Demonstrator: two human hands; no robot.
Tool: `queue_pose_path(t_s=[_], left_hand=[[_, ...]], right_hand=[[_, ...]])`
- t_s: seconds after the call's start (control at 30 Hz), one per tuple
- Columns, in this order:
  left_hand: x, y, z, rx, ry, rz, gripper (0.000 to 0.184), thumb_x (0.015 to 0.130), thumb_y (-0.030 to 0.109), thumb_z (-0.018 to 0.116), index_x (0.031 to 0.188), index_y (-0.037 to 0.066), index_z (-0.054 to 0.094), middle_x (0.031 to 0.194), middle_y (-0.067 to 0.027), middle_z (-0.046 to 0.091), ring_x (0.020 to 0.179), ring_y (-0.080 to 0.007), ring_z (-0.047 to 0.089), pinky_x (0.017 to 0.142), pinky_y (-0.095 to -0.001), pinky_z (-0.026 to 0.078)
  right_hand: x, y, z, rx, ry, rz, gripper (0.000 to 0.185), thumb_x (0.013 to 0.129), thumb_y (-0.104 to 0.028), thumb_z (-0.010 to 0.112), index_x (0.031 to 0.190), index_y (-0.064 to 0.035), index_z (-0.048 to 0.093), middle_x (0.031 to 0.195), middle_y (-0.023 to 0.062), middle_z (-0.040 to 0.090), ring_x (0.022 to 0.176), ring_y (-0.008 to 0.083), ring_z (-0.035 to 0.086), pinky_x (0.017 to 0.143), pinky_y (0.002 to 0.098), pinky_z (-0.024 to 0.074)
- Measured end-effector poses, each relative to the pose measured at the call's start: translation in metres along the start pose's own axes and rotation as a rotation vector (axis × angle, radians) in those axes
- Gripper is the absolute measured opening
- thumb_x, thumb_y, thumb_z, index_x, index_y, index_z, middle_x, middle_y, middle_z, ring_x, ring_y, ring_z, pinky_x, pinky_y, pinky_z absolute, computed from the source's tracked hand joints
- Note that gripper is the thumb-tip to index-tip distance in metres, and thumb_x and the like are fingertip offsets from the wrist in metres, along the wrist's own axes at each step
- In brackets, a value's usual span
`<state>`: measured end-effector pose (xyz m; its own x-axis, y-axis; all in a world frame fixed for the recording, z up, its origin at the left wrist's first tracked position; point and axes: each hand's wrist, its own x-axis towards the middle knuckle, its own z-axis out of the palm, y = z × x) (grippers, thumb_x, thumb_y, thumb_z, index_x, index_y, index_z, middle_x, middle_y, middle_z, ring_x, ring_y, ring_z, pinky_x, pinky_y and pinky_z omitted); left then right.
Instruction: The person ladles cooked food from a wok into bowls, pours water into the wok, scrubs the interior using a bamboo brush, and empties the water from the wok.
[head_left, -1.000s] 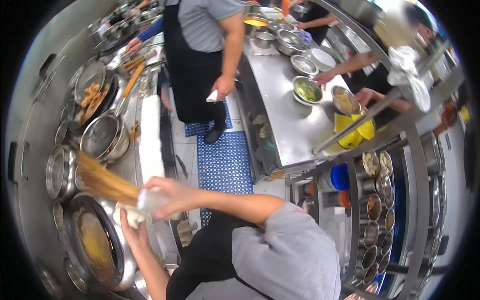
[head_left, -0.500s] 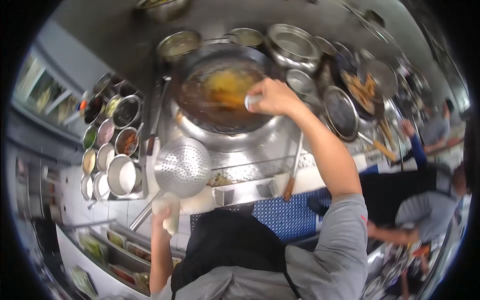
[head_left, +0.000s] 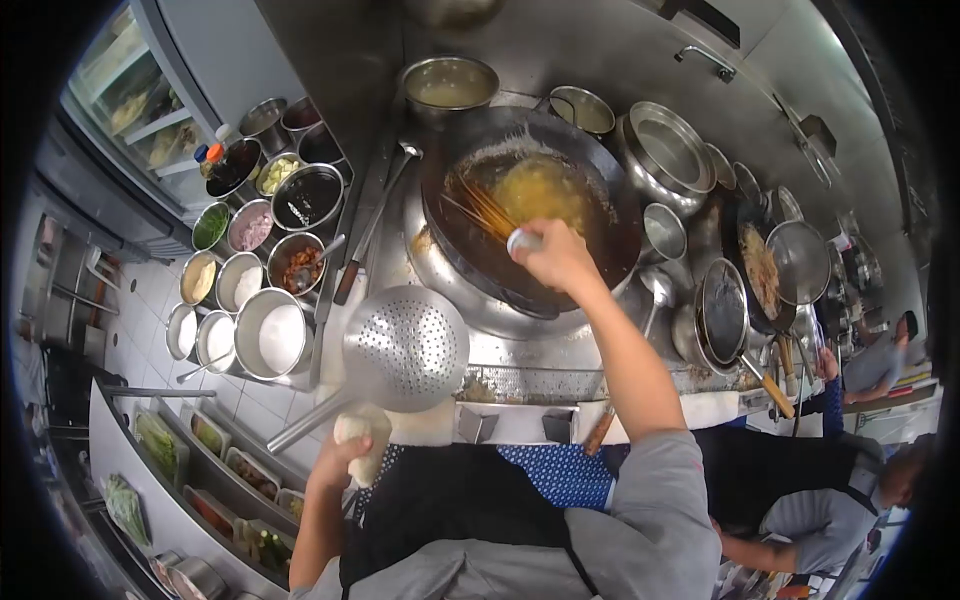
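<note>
Under the stove hood, a large dark wok [head_left: 460, 235] holds liquid with yellow foam [head_left: 540, 195]. My right hand [head_left: 560, 258] is closed round the white-wrapped end of a bamboo brush [head_left: 483, 208], whose bristles are spread inside the wok. Lower left, my left hand [head_left: 343, 460] is closed on a folded pale cloth [head_left: 362, 432]. Just above that cloth lies the handle of a perforated strainer [head_left: 405, 345], at the stove's front edge; whether the hand also grips the handle cannot be made out.
Metal pots of ingredients [head_left: 272, 335] stand at the left. A wooden-handled ladle [head_left: 352, 270] lies left of the wok, another [head_left: 600, 430] in front. Pans and sieves [head_left: 722, 310] crowd the right side. A co-worker [head_left: 820, 500] stands lower right.
The view has swung from the aisle to the stove. My right hand has brought the brush from beside my left hand into the wok. My left hand still holds the cloth.
</note>
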<state>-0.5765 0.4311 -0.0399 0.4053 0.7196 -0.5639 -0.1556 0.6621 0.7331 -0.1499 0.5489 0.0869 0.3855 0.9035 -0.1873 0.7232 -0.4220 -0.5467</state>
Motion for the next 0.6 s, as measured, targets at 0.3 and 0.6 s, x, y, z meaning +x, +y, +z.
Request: queue_pose_path(t_s=[0.3, 0.6], left_hand=[[0.025, 0.015, -0.006, 0.084, -0.120, -0.060, 0.081, 0.067, 0.037, 0.087, 0.130, -0.001, 0.052, 0.111, -0.0092, 0.063, 0.099, -0.0210, 0.061, 0.084, -0.0341, 0.050], [0.016, 0.026, -0.029, 0.025, -0.131, -0.054, 0.088, 0.062, 0.030, 0.090, 0.134, 0.001, 0.049, 0.117, -0.0107, 0.061, 0.107, -0.0235, 0.059, 0.092, -0.0374, 0.049]], right_hand=[[0.070, -0.024, 0.022, 0.398, 0.142, 0.147, 0.046, 0.076, -0.025, 0.075, 0.117, -0.0057, 0.069, 0.102, 0.0177, 0.072, 0.073, 0.0276, 0.071, 0.047, 0.0380, 0.0554], [0.094, 0.007, 0.005, 0.212, 0.081, 0.065, 0.045, 0.072, -0.020, 0.077, 0.114, -0.0051, 0.070, 0.086, 0.0152, 0.071, 0.066, 0.0224, 0.068, 0.045, 0.0367, 0.0518]])
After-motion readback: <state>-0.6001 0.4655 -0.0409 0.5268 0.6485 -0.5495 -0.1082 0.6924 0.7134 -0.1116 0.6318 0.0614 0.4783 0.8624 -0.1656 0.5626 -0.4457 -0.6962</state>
